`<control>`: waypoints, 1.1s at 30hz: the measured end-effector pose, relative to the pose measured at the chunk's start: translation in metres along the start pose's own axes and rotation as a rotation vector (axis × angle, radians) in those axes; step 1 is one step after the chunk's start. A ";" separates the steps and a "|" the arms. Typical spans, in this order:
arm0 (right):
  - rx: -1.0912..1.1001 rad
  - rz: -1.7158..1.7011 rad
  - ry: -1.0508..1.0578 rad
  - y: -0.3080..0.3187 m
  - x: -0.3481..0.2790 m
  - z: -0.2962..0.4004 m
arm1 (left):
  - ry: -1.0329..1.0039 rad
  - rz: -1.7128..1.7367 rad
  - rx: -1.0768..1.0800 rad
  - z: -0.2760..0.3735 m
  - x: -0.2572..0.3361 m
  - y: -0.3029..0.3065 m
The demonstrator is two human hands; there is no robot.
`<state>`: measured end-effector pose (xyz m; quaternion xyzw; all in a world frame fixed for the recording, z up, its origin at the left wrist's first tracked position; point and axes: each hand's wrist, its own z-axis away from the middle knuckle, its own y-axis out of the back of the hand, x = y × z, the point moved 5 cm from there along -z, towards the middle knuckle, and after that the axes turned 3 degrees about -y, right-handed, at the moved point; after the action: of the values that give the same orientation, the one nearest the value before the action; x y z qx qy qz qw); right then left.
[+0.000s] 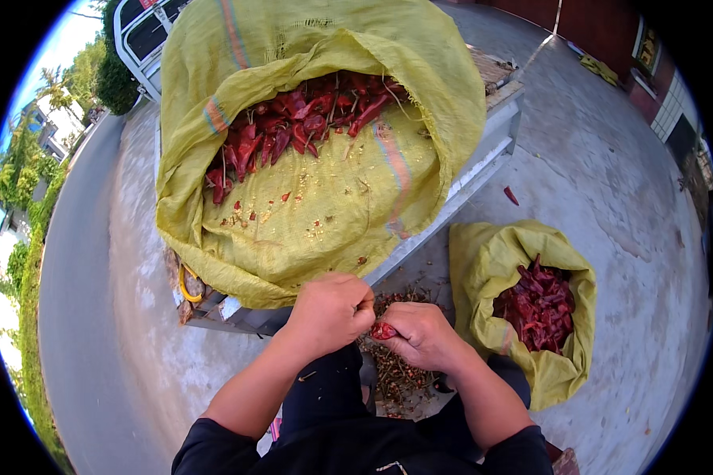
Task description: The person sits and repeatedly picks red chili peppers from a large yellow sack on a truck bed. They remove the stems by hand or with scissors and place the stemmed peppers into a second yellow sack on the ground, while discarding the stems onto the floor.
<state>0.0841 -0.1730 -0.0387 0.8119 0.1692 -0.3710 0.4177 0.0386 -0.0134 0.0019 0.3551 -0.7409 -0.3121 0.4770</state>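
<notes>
My right hand [423, 333] is closed on a dried red chilli pepper [384, 331], whose end shows between thumb and fingers. Close beside it, my left hand [333, 312] is curled with the fingers bent in; whether it pinches a stem cannot be told. In front of me a large yellow-green woven sack [309, 225] lies open, dried red chillies [315, 126] heaped towards its back and loose seeds on its near inner side. To the right a smaller woven sack [472, 255] stands on the ground, open and filled with dark red chillies [540, 309].
The large sack rests on a metal cart bed [481, 160]. Stems and chilli scraps [401, 374] lie on the ground between my legs. One chilli [511, 196] lies on the concrete [618, 285] at right. A yellow ring-shaped thing [185, 285] is at the cart's left corner. A road runs at far left.
</notes>
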 end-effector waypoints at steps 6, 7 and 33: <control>0.123 0.106 0.000 0.002 0.002 0.000 | 0.165 0.226 0.066 0.017 0.005 0.011; 0.147 0.143 -0.001 0.004 0.002 -0.001 | 0.143 0.238 0.048 0.018 0.008 0.010; 0.180 0.019 -0.049 0.013 0.005 0.004 | 0.325 0.401 -0.023 0.035 -0.018 -0.028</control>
<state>0.0928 -0.1844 -0.0367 0.8385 0.1174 -0.4003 0.3505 0.0183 -0.0098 -0.0416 0.2414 -0.7065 -0.1586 0.6461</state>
